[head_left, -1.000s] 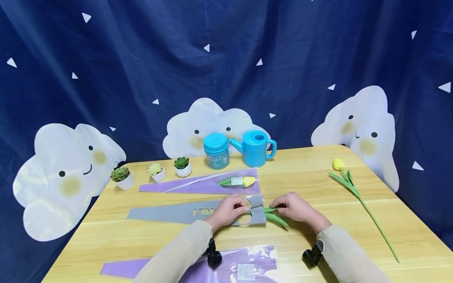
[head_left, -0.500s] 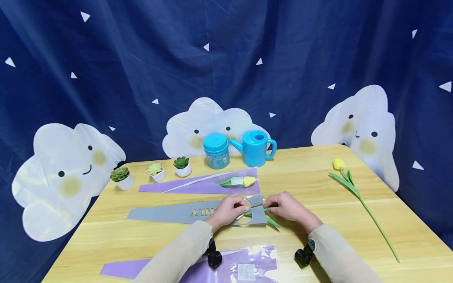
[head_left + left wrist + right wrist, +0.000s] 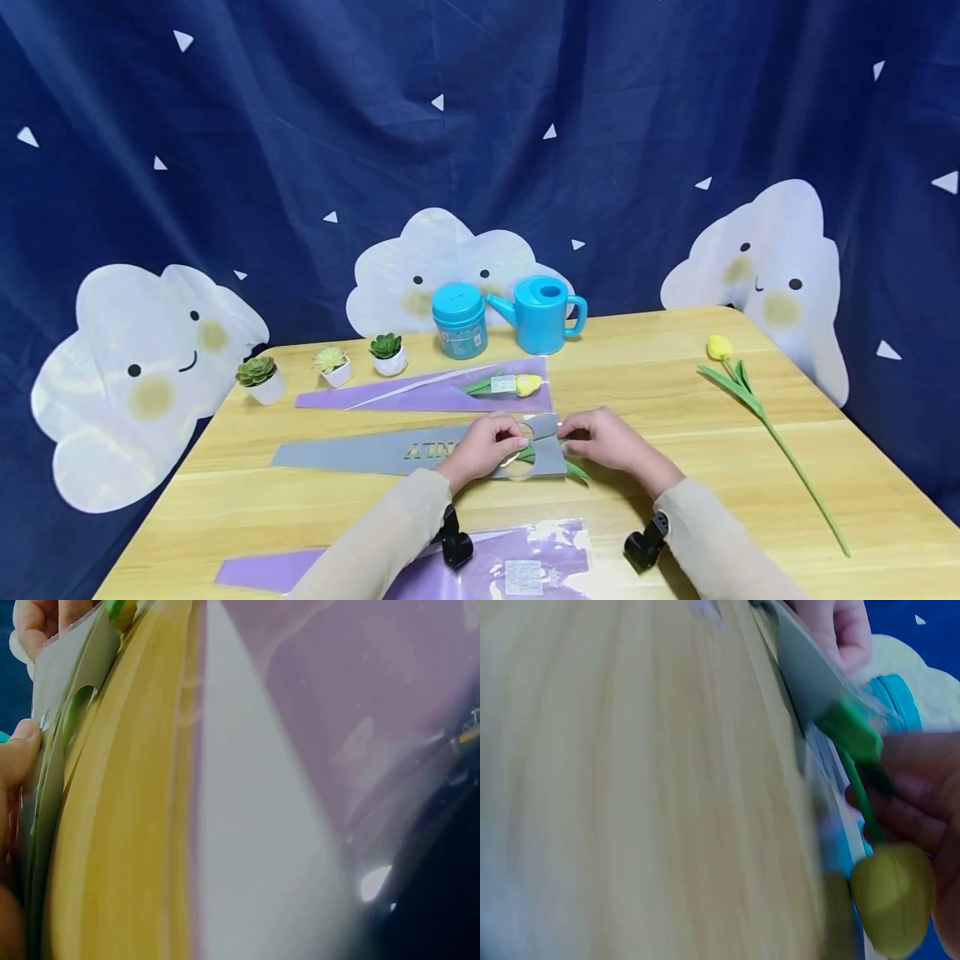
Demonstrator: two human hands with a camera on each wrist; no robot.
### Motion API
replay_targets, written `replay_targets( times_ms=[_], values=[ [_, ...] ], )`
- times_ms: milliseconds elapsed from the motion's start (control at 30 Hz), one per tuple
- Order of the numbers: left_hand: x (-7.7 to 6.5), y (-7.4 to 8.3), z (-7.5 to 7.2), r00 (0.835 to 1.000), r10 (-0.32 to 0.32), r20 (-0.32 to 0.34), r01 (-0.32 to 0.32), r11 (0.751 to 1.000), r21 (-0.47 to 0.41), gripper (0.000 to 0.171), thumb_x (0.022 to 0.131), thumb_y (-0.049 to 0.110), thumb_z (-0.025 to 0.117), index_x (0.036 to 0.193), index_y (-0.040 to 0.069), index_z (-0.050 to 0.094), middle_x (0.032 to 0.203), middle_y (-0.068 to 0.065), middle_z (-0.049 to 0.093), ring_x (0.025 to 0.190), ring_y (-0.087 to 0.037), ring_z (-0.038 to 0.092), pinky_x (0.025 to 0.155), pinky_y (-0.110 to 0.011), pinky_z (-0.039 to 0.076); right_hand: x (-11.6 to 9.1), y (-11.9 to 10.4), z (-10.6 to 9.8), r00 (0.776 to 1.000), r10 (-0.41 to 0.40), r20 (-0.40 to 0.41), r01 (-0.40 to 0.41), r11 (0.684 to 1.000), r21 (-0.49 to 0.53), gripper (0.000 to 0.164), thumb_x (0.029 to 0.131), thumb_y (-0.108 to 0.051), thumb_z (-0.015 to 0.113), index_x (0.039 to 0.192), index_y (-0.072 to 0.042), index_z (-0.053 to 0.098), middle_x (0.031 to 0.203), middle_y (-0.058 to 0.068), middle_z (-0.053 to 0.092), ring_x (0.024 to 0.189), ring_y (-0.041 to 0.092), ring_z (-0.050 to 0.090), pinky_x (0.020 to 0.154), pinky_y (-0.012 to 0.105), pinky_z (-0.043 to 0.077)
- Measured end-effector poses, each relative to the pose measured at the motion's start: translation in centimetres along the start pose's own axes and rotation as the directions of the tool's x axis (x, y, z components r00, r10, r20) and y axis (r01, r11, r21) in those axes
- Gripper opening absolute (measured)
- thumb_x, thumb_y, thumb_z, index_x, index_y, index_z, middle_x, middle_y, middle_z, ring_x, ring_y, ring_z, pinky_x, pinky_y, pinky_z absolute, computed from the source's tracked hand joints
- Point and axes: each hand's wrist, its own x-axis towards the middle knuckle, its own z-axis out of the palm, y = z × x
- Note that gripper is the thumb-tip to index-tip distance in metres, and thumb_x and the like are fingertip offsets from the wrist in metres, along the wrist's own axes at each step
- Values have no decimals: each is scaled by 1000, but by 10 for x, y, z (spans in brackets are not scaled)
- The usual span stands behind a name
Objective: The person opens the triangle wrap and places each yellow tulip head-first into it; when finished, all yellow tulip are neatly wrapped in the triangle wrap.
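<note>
My left hand [image 3: 480,452] pinches a grey flower sleeve [image 3: 337,450] near its right-hand opening, beside round cutouts. The sleeve lies across the middle of the table with gold "ONLY" lettering, partly covered by that hand. At the opening, my right hand [image 3: 611,442] holds a tulip by the stem just below its bloom. In the right wrist view the yellow tulip [image 3: 892,896] hangs under the curled fingers [image 3: 907,810], its green leaves entering the sleeve. One leaf tip [image 3: 577,472] sticks out at the opening; green also shows through a cutout. The head view hides the bloom behind the hand.
A second yellow tulip [image 3: 787,454] lies at the right. Behind the grey sleeve is a purple sleeve [image 3: 405,396] with a tulip inside; another purple sleeve [image 3: 480,567] lies in front. Small potted succulents [image 3: 262,383], a blue tub [image 3: 460,321] and a watering can [image 3: 540,317] stand behind.
My right hand has moved a little left with the tulip, and its leaves have slid further into the grey sleeve. My left hand keeps its place on the sleeve.
</note>
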Motion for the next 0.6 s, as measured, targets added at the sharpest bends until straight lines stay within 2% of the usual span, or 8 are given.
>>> replay_targets(
  times_ms=[200, 433, 500, 600],
  values=[
    [-1, -2, 1, 1000, -4, -3, 4, 1000, -4, 14, 85, 18, 66, 72, 13, 64, 81, 5, 56, 72, -6, 48, 68, -22, 42, -13, 7, -7, 999, 16, 33, -18, 998, 57, 37, 85, -30, 66, 112, -5, 65, 110, 9, 66, 102, 24, 61, 85, 35, 49],
    [-2, -1, 1, 1000, -7, -15, 7, 1000, -6, 12, 85, 17, 67, 73, 13, 65, 82, 5, 58, 72, -5, 49, 68, -21, 42, -23, 9, -11, 993, -9, 115, 4, 999, 39, 65, 76, -38, 75, 127, -3, 54, 125, 11, 58, 116, 31, 52, 95, 46, 41],
    [-1, -1, 1, 1000, -5, -15, 5, 1000, -5, 12, 84, 17, 67, 73, 13, 66, 82, 5, 58, 73, -5, 49, 69, -21, 43, -25, 9, -11, 990, 15, 137, -20, 999, 32, 69, 74, -40, 76, 128, -5, 53, 127, 11, 56, 119, 31, 50, 97, 48, 39],
    [0, -2, 1, 1000, -4, -16, 4, 1000, -4, 12, 85, 18, 67, 73, 14, 66, 82, 6, 58, 74, -5, 50, 70, -21, 43, -27, 8, -10, 987, 32, 155, -33, 999, 0, 64, 75, -37, 75, 127, -5, 55, 127, 13, 56, 118, 34, 49, 96, 50, 39]
  ],
)
